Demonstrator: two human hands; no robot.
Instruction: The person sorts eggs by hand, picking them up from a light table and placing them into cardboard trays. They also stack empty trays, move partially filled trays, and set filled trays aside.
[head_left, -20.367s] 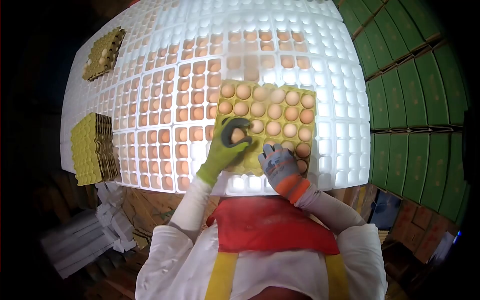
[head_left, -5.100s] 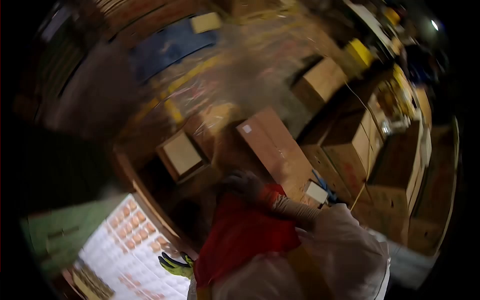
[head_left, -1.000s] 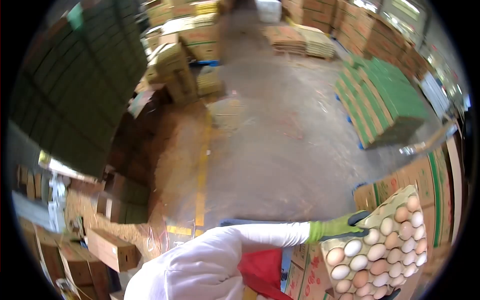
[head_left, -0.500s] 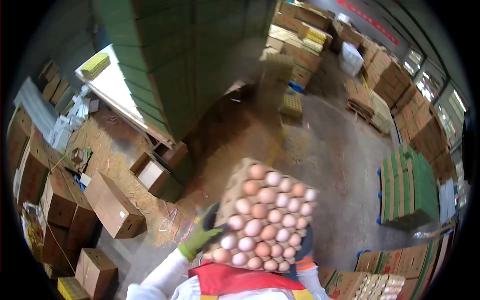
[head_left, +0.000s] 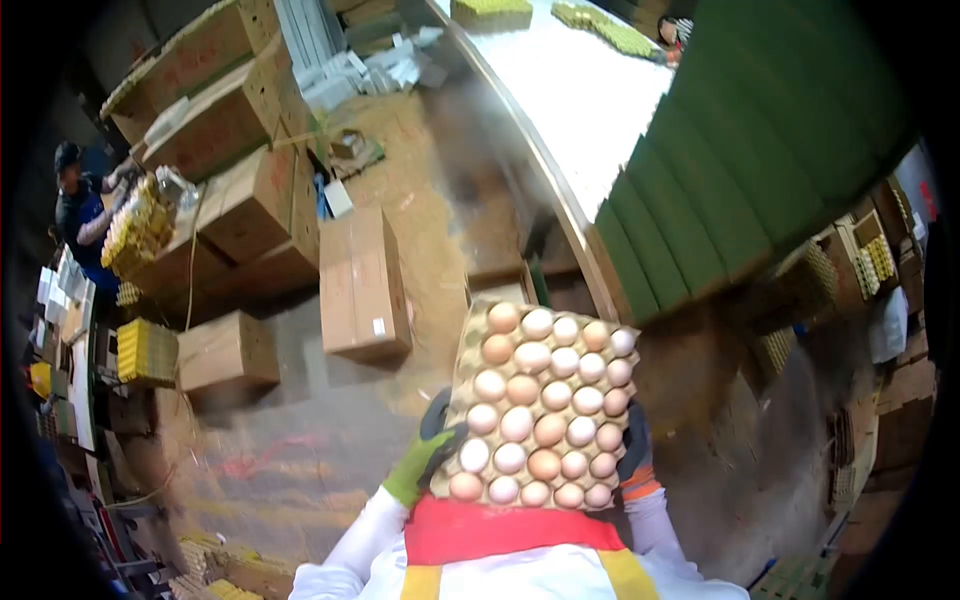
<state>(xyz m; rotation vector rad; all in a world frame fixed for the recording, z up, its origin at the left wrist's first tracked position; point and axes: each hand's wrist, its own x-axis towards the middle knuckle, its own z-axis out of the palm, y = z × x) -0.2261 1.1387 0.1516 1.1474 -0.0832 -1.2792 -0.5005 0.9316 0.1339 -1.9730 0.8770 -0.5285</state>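
Note:
A grey-brown pulp egg tray (head_left: 462, 388) filled with brown and pinkish eggs (head_left: 516, 424) is held level in front of my chest. My left hand (head_left: 430, 452), in a green and dark glove, grips its left edge with the thumb near the rim. On the opposite edge is my right hand (head_left: 635, 445), in a dark glove with an orange cuff; its fingers are partly hidden by the tray. The tray's near edge sits against the red apron (head_left: 500, 530).
A closed carton (head_left: 362, 285) stands on the floor ahead, with a smaller carton (head_left: 228, 352) to its left. Stacked green boxes (head_left: 740, 170) rise at upper right beside a white-topped table (head_left: 560, 75). A co-worker (head_left: 80, 210) stands at far left by stacked cartons (head_left: 245, 205).
My view has swung to the left, so the cartons and the white-topped table shift rightward. The egg tray stays between both hands and appears straighter.

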